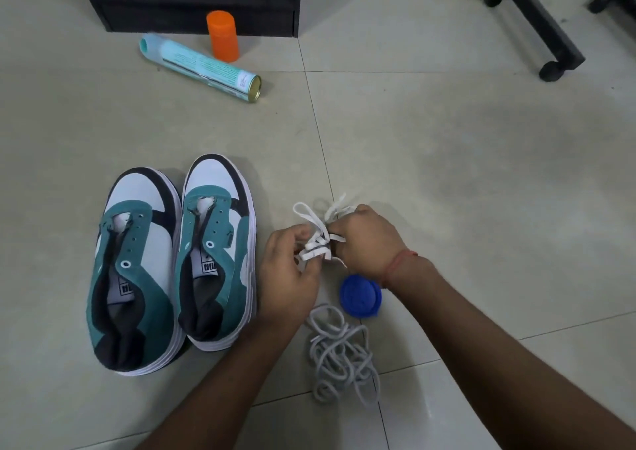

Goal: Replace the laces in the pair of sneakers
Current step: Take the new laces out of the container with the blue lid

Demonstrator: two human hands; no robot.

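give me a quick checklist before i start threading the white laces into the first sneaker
1. Old laces out of both sneakers: ok. The left sneaker and right sneaker show bare eyelets.
2. Old laces set aside: ok. A grey lace pile lies loose on the floor, apart from the shoes.
3. New laces in hand: ok. The left hand and right hand both grip the white lace bundle.
4. Bundle untangled with a free end: not ok. It is bunched and looped between the hands.
5. Two separate laces in the bundle: cannot tell.
6. Sneakers within reach: ok. They stand side by side just beside the left hand.
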